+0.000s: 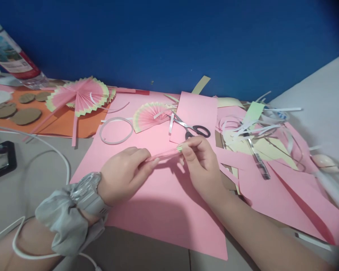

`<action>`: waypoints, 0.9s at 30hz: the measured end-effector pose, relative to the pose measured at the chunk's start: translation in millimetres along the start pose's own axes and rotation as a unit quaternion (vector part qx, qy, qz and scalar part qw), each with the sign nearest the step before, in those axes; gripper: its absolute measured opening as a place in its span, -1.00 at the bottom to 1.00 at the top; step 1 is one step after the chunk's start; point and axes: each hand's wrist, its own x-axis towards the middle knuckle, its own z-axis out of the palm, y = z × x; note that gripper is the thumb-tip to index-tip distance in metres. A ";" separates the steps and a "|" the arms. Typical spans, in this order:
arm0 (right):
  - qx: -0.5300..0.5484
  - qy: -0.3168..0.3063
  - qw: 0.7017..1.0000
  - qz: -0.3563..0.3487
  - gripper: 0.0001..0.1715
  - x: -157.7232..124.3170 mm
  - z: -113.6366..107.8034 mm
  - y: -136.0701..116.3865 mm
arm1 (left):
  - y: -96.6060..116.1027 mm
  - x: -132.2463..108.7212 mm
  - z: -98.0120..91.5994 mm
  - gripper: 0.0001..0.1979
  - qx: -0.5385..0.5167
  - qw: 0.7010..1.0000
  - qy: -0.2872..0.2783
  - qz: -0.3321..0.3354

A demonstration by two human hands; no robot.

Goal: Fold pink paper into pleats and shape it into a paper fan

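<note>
Between my two hands runs a narrow folded strip of pink paper (167,153) with a green tip at its right end. My left hand (127,169) pinches its left end, and my right hand (201,162) pinches the green end between thumb and fingers. Both hands are just above a large pink sheet (158,222). Beyond them lie black-handled scissors (188,126) with the blades pointing up-left. Left of the scissors rests a pleated pink paper fan (149,116) with a yellow-green edge. A grey ring (101,130) lies near my left hand.
At the left are a larger pleated rosette (87,94), an orange sheet (87,130), cardboard discs (25,116), a bottle (14,52) and a phone-like black device (1,160). To the right, a cutter knife (258,162) lies among paper scraps. A white cable (66,162) curves past my left arm.
</note>
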 end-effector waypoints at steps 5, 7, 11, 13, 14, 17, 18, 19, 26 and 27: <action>0.039 -0.032 0.999 0.000 -0.90 -0.8 -0.5 -4.5 | 2.6 -1.6 -1.6 -0.65 -0.004 0.999 0.015 0.047; 0.084 -0.075 0.994 0.007 -0.60 -1.0 -0.8 -5.9 | 5.1 -2.2 -3.0 -0.63 -0.054 0.996 0.018 0.073; 0.131 -0.229 0.963 0.049 -0.10 -1.3 -1.8 -5.5 | 8.9 -1.4 -4.2 -0.66 -0.179 0.979 -0.006 0.098; 0.108 -0.275 0.955 0.039 -0.09 -1.1 -2.0 -5.0 | 9.1 -0.8 -3.4 -0.69 -0.232 0.968 -0.026 0.097; 0.096 -0.285 0.953 0.025 -0.10 -1.0 -1.8 -5.3 | 8.9 -0.7 -2.9 -0.69 -0.251 0.963 -0.031 0.094; 0.082 -0.275 0.958 -0.003 -0.24 -1.0 0.1 -8.8 | 8.1 -1.0 -2.0 -0.68 -0.246 0.965 -0.014 0.090; 0.078 -0.258 0.963 0.007 -0.36 -1.4 1.0 -10.3 | 8.0 -1.2 -1.9 -0.69 -0.219 0.971 -0.004 0.093; 0.074 -0.235 0.969 0.021 -0.51 -2.0 1.9 -11.7 | 7.9 -1.4 -1.7 -0.69 -0.186 0.978 0.008 0.097; 0.094 -0.103 0.989 0.043 -0.88 -2.0 5.5 -9.1 | 8.4 -1.1 2.7 -0.71 -0.059 0.994 0.038 0.088; 0.099 -0.101 0.989 0.042 -0.88 -1.2 5.7 -8.6 | 8.5 -0.8 3.7 -0.71 -0.048 0.995 0.043 0.080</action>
